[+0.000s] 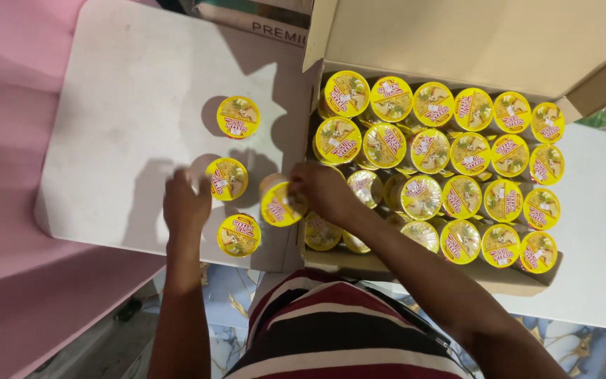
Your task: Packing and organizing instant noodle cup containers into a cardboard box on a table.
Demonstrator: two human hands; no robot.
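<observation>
Three yellow-lidded cups stand on the white board (pixel 128 91): a far cup (pixel 238 116), a middle cup (pixel 226 178) and a near cup (pixel 238 235). The left hand (pixel 185 205) rests just beside the middle cup, fingers curled, holding nothing. The right hand (pixel 322 191) grips a fourth cup (pixel 282 203) at the edge of the box (pixel 457 35), which is full of the same cups.

Shop stockroom: carton (pixel 415 42) of noodle cups (pixel 429 151)

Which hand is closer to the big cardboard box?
Right. The right hand holds a yellow-lidded cup at the edge of the cardboard box; the left hand is farther left on the white board.
</observation>
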